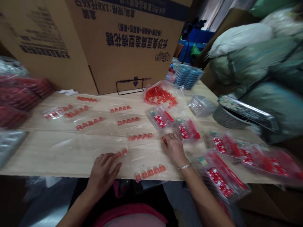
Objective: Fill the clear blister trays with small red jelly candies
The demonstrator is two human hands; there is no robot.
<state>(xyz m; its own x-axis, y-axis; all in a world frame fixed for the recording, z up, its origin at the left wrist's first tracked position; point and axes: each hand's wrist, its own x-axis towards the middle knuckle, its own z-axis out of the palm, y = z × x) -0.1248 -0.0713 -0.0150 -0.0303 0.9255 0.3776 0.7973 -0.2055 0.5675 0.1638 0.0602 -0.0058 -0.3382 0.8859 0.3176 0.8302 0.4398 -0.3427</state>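
Note:
My left hand (pixel 104 170) lies near the table's front edge, thumb apart from the fingers. Its fingertips touch a short row of orange-red pieces (pixel 122 153) that they partly cover. My right hand (pixel 174 148), with a bracelet at the wrist, has its fingers curled around a small red piece (pixel 164 139), mostly hidden. Between and beyond the hands are rows of similar pieces in clear film, such as a near row (pixel 150 172) and a middle row (pixel 140 136). Just past my right hand sit clear packs with red-and-white patterned parts (pixel 187 130).
A large cardboard box (pixel 127 47) stands at the back. A bag of loose red pieces (pixel 161 96) lies before it. Stacked red packs (pixel 21 91) are at left. More clear packs (pixel 220 179), a grey basket (pixel 229 118) with a tray on top and big sacks (pixel 255 60) are at right.

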